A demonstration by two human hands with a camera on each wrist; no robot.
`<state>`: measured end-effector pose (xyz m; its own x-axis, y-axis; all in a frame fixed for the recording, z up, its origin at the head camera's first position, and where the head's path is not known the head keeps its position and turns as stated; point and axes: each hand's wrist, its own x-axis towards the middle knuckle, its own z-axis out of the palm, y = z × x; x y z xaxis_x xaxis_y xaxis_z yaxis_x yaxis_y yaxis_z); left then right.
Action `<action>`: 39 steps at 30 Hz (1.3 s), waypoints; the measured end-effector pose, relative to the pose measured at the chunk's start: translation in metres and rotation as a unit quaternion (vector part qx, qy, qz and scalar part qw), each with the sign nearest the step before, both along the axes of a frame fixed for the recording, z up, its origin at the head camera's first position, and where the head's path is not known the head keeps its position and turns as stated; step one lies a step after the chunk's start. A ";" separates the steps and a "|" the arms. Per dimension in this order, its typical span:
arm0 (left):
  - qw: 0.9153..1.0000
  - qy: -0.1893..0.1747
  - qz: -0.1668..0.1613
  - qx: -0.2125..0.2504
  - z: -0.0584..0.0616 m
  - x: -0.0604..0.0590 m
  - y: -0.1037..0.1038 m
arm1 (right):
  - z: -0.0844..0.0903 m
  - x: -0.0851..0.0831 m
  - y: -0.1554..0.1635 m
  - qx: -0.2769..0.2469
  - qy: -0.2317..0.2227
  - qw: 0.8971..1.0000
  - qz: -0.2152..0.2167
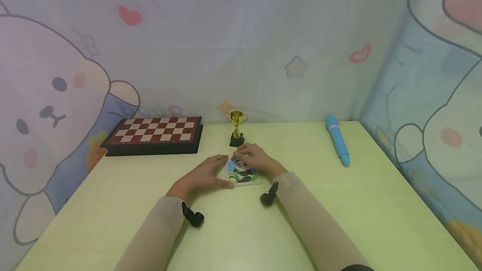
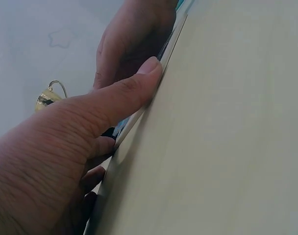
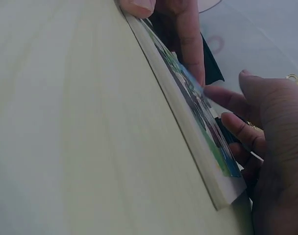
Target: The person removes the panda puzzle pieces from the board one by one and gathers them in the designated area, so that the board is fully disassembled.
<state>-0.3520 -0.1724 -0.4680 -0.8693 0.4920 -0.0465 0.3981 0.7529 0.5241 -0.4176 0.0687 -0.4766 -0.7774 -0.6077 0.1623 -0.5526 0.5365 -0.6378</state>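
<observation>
A small flat board with a panda picture and a pale rim lies on the table in the head view. My left hand holds its left side, the thumb at the near edge and a finger at the far edge. From the far right, my right hand reaches over the board, its bent fingers at the far edge. In the right wrist view, the right thumb stands raised, apart from the board. The left thumb touches the board's edge in the left wrist view.
A gold trophy cup on a black base stands just behind the hands. To the back left lies a red and white chequered board with a dark case. A blue pen-shaped thing lies back right on the pale table.
</observation>
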 end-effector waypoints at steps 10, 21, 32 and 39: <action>1.000 0.010 -0.004 -0.001 0.000 0.002 0.001 | -0.002 0.003 0.000 -0.013 0.040 0.999 0.009; 1.000 0.015 -0.004 -0.001 -0.001 0.001 0.000 | 0.002 0.004 -0.004 0.004 0.036 0.999 -0.005; 1.000 0.001 -0.005 0.005 0.003 0.001 -0.001 | 0.002 0.002 -0.005 -0.005 0.002 1.000 -0.012; 1.000 0.006 -0.009 0.008 0.002 0.003 -0.001 | -0.001 0.002 -0.004 -0.009 0.021 1.000 -0.006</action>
<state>-0.3492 -0.1733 -0.4656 -0.8609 0.5079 -0.0287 0.4171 0.7371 0.5317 -0.4152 0.0644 -0.4777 -0.7773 -0.5946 0.2057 -0.5721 0.5318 -0.6244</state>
